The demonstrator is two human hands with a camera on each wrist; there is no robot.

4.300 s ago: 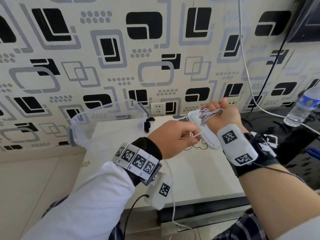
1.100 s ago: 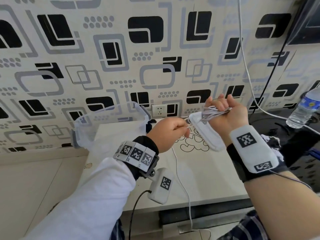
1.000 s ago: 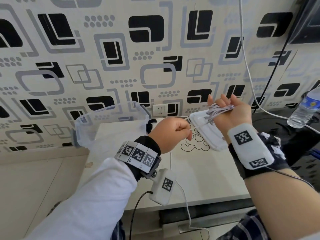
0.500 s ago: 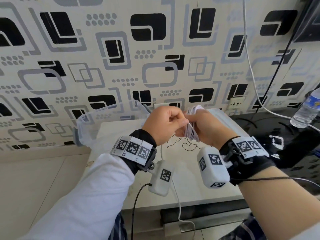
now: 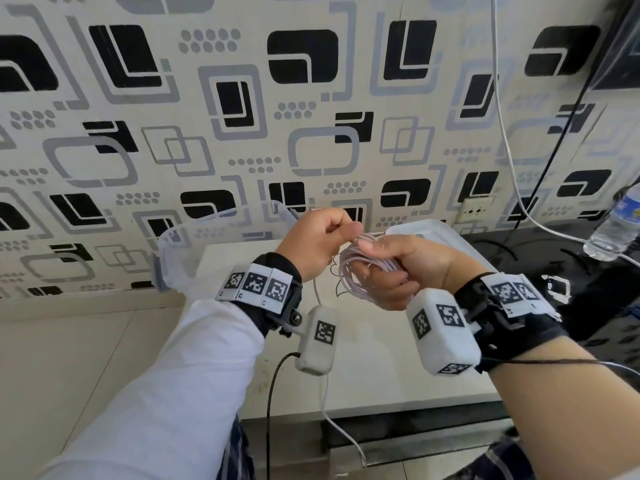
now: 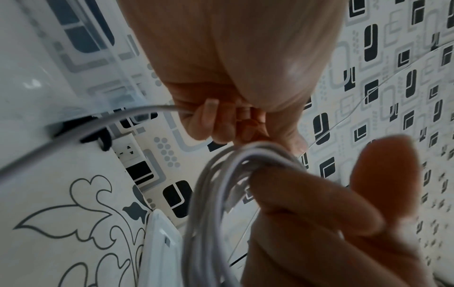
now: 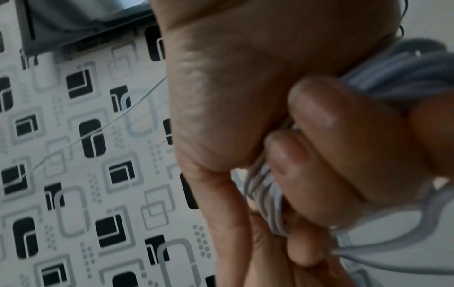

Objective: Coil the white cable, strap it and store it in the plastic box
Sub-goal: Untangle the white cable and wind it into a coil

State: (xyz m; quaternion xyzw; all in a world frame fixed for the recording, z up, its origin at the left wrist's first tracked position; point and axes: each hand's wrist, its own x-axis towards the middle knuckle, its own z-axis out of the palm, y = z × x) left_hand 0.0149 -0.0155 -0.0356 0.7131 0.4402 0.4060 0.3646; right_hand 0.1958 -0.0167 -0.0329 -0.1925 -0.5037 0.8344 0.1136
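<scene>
Over the table's back, my right hand (image 5: 367, 258) grips the coiled white cable (image 5: 360, 271), thumb on top and fingers curled through several loops. Just left of it, my left hand (image 5: 346, 228) pinches the cable's loose strand right at the coil. The free tail (image 5: 332, 420) hangs past the table's front edge. In the left wrist view the strand (image 6: 98, 120) runs out of my curled fingers (image 6: 213, 120) and the coil (image 6: 216, 194) sits below. The right wrist view has fingers (image 7: 319, 145) wrapped round the loops (image 7: 265, 194). The clear plastic box (image 5: 194, 244) stands open at the back left.
A white lid (image 5: 433, 233) lies behind my right hand. A small black piece (image 6: 103, 139) lies by the box's corner. A water bottle (image 5: 616, 226) stands on the black surface (image 5: 554, 265) to the right. A wire (image 5: 502, 133) hangs down the wall by a socket (image 5: 476, 211).
My right hand has turned over and dropped toward the left hand, bringing the coil in. The left hand has risen to the coil, still pinching the strand.
</scene>
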